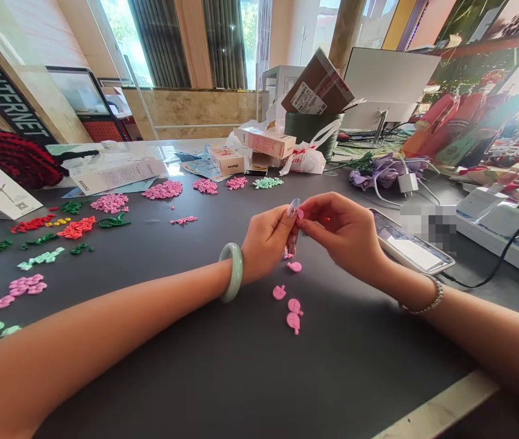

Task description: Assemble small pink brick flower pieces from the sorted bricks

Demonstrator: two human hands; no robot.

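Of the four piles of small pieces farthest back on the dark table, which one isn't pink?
The rightmost pile: it is mint green, while the three piles to its left are pink.

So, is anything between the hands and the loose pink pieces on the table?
Nothing visible: the left hand and right hand meet just beyond the loose pink pieces, and the phone lies off to the right.

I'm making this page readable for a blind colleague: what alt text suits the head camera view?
A person's left hand and right hand hold a small pink piece over a dark tabletop. Loose pink pieces lie nearer the person, colorful piles farther left, and a phone by the right wrist.
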